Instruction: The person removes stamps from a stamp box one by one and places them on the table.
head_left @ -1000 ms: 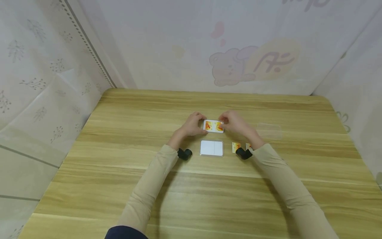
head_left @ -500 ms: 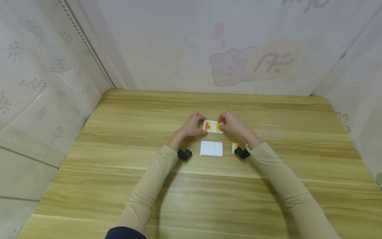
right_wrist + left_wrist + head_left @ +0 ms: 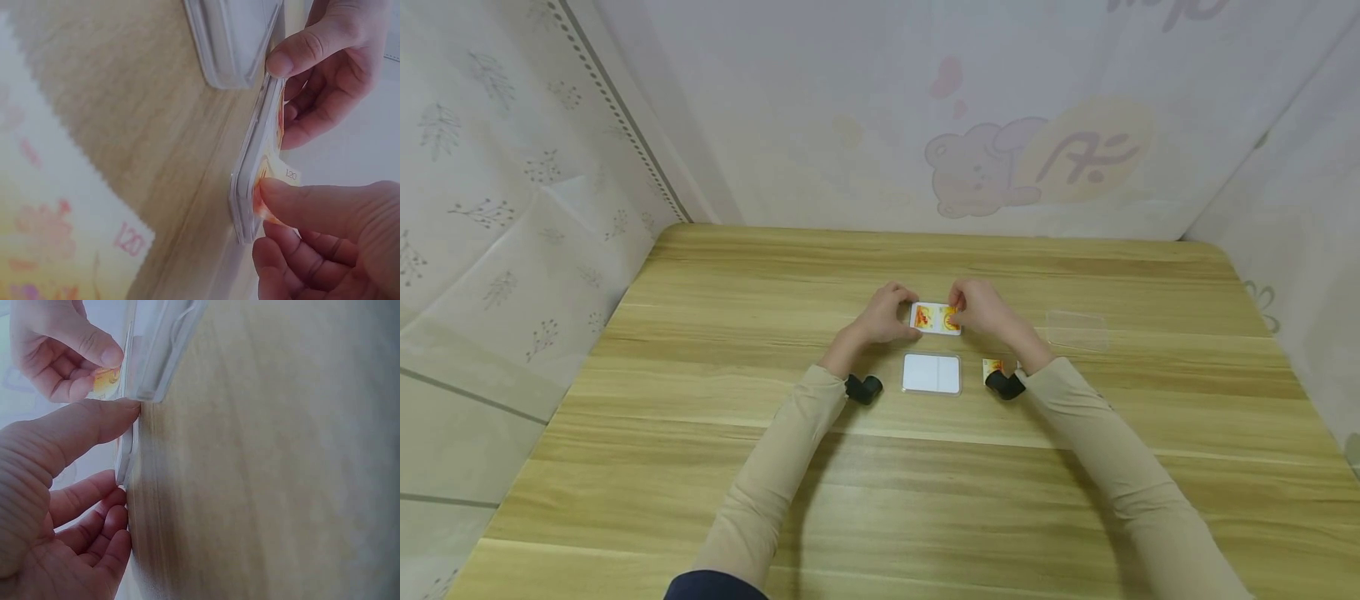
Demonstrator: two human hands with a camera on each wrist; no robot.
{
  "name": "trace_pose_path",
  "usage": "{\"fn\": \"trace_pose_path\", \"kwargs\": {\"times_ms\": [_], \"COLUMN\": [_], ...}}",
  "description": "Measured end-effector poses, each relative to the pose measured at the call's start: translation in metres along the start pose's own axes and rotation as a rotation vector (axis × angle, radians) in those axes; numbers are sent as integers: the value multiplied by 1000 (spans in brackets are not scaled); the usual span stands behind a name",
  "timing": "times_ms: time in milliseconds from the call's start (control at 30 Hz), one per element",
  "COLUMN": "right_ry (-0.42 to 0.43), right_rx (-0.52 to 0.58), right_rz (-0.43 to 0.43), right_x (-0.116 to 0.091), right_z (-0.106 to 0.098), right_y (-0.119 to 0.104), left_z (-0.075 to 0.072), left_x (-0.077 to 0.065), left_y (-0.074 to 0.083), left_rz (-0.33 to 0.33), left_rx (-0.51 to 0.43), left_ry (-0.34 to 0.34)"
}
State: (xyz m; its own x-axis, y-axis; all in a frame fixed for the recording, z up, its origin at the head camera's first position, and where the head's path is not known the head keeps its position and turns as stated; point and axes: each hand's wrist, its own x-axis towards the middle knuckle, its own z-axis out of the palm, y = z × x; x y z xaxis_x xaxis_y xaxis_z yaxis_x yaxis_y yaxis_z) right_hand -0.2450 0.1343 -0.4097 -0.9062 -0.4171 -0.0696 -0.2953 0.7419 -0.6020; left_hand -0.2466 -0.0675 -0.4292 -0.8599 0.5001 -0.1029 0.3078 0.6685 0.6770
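My left hand [image 3: 882, 317] holds a small white-backed clear case [image 3: 937, 330], thumb at its near edge and fingers at its far edge. A yellow-red postage stamp [image 3: 922, 317] lies on the case's left half. At the right half, my right hand [image 3: 987, 308] pinches a second postage stamp [image 3: 290, 174], marked 1.20, between thumb and fingers. Its lower part meets the white surface, while one corner stands up in the right wrist view. The thumb hides part of this stamp.
Nearer me lies another clear case [image 3: 932, 372] with a white insert. Right of it, a loose stamp [image 3: 992, 365] lies partly under the right wrist camera [image 3: 1004, 385]. A clear plastic sheet [image 3: 1077, 331] lies farther right on the wooden table [image 3: 880, 517].
My right hand has shifted slightly left over the case's right half with the pinched stamp. My left hand has stayed in place on the case.
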Motion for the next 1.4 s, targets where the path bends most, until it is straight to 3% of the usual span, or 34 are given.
{"fn": "trace_pose_path", "kwargs": {"times_ms": [567, 833, 1233, 1400], "right_ry": [79, 114, 123, 119], "right_rx": [89, 196, 298, 322], "right_rz": [19, 15, 159, 180], "right_x": [-4, -8, -16, -18], "right_z": [0, -2, -7, -9], "right_y": [4, 10, 24, 27], "left_z": [-1, -1, 0, 0], "left_x": [-1, -1, 0, -1], "left_y": [2, 1, 0, 0], "left_rz": [3, 8, 8, 5], "left_rx": [18, 17, 27, 30], "left_ry": [-2, 3, 6, 4]}}
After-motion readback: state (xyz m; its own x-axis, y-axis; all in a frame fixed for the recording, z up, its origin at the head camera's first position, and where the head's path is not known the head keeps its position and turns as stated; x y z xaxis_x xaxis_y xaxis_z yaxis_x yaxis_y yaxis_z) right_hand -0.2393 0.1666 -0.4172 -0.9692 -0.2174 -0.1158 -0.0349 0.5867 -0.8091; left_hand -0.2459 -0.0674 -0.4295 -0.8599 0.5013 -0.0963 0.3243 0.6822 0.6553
